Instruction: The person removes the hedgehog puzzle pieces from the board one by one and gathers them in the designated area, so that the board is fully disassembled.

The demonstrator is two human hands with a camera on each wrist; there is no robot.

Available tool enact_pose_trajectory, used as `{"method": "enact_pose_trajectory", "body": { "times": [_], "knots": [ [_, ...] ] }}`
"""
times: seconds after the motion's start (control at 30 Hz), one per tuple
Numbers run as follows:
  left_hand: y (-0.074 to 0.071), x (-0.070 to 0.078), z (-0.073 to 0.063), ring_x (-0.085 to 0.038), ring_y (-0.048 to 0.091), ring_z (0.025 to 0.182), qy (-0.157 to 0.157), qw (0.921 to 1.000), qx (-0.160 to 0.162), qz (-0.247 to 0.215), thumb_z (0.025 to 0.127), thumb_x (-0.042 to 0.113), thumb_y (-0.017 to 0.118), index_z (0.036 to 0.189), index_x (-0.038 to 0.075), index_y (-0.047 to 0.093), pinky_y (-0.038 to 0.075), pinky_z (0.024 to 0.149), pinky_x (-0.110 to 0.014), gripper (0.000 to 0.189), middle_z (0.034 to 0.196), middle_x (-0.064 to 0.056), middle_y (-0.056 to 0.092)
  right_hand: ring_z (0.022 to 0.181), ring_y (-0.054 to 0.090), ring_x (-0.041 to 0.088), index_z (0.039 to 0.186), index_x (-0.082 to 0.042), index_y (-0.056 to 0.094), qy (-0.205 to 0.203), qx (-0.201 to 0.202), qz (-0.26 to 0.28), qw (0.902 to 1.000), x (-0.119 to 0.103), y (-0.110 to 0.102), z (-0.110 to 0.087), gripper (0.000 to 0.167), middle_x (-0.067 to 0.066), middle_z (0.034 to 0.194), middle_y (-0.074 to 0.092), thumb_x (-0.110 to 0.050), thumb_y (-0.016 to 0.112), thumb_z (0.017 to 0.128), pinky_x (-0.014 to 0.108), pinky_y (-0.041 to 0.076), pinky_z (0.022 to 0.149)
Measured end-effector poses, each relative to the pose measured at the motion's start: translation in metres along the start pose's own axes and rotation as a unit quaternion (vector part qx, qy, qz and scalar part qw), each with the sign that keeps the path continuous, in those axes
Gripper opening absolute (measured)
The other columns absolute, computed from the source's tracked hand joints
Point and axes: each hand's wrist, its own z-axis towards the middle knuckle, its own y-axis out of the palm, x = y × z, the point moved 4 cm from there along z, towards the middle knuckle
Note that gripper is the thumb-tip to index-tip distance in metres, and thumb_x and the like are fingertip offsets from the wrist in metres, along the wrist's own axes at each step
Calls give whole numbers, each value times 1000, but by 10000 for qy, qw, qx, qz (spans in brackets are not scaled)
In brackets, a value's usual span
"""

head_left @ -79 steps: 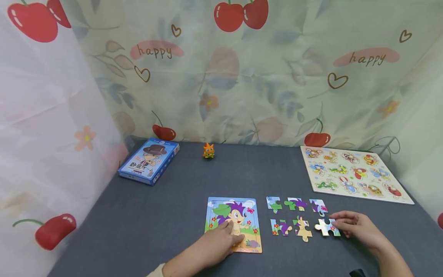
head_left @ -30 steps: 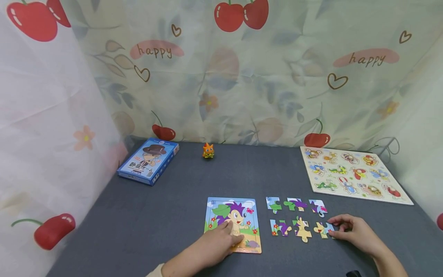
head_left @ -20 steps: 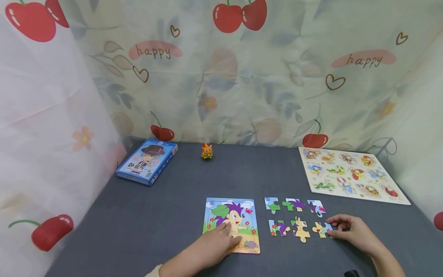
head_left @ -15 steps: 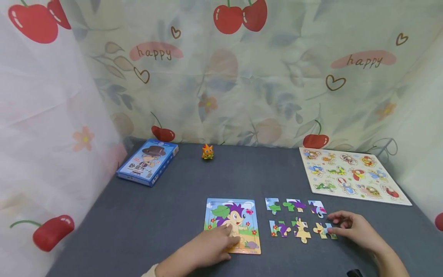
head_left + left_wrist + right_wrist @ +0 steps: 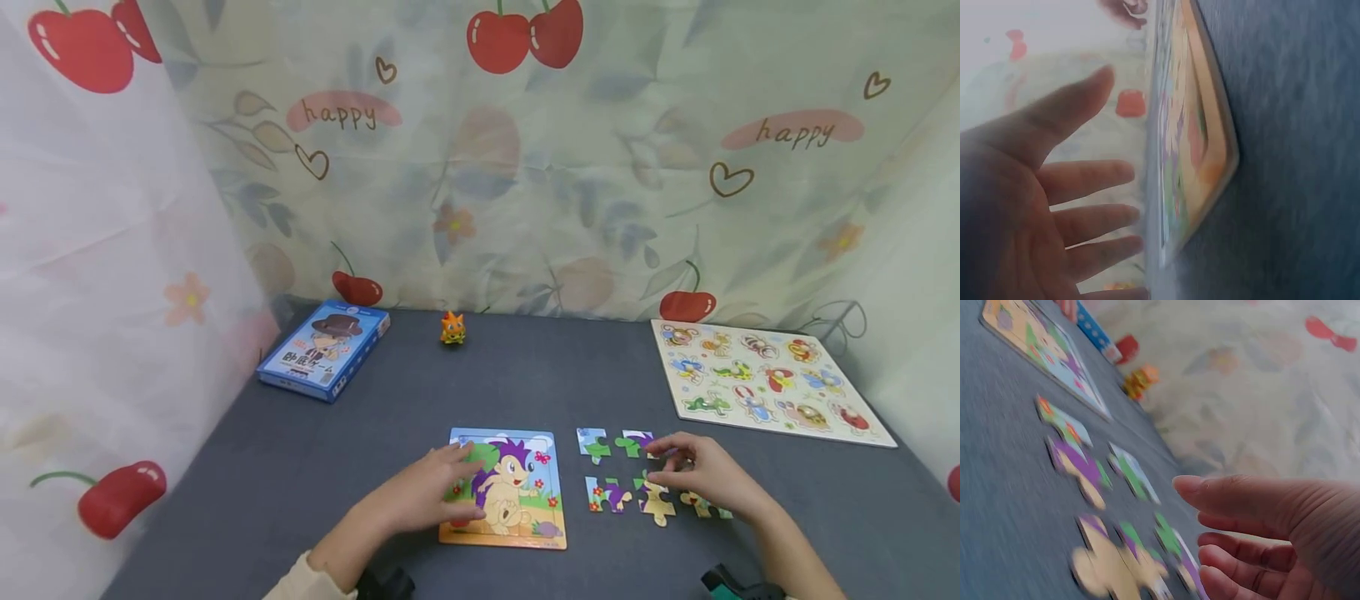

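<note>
My left hand [image 5: 416, 496] hovers over the left side of a hedgehog jigsaw board [image 5: 525, 544], its fingers spread and holding nothing. In the left wrist view, the fingers stand apart beside the board's rim [image 5: 1219, 134]. To the right of the board, loose puzzle pieces lie in two rows. My right hand [image 5: 701, 471] is above them with loosely bent fingers and nothing between them. It hides the upper right piece and overlaps the cream piece [image 5: 657, 505]. Left of it are a blue-and-green piece [image 5: 592, 442] and a flowered purple piece [image 5: 611, 496]; the lower right piece [image 5: 705, 506] is partly covered.
A blue box [image 5: 322, 350] lies at the back left of the dark table [image 5: 337, 483]. At the back stands a small orange figurine [image 5: 453, 328]. A white insect puzzle board [image 5: 768, 379] lies at the back right. Patterned cloth [image 5: 555, 225] hangs behind the table.
My left hand has lifted off the hedgehog board and moved left. My right hand has let go of the lower right piece, after shifting it slightly left, and moved left over the other pieces.
</note>
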Motion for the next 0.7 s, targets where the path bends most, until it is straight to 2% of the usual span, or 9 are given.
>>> {"method": "enact_pose_trajectory", "body": {
  "times": [0.2, 0.43, 0.7],
  "knots": [
    [0, -16, 0, -30, 16, 144, -167, 9991, -133, -358, 76, 55, 69, 142, 16, 40, 21, 111, -56, 82, 157, -10, 15, 69, 54, 6, 115, 4, 60, -410, -393, 173, 9982, -25, 22, 17, 45, 17, 100, 64, -22, 72, 81, 22, 46, 55],
    [3, -28, 0, -33, 14, 144, -489, 9973, -384, -383, 70, 56, 74, 144, 18, 38, 25, 109, -56, 91, 157, -7, 18, 73, 55, 8, 111, 2, 64, -834, -655, 284, 9940, -52, 48, 36, 40, 16, 95, 62, -20, 74, 79, 21, 47, 57],
    [2, -30, -1, -32, 14, 144, -458, 9973, -480, -328, 68, 52, 77, 144, 16, 37, 24, 110, -56, 93, 156, -6, 19, 69, 54, 7, 109, 0, 66, -1221, -880, 238, 9883, -76, 80, 55, 36, 15, 96, 62, -17, 75, 78, 20, 47, 56]
  ]
}}
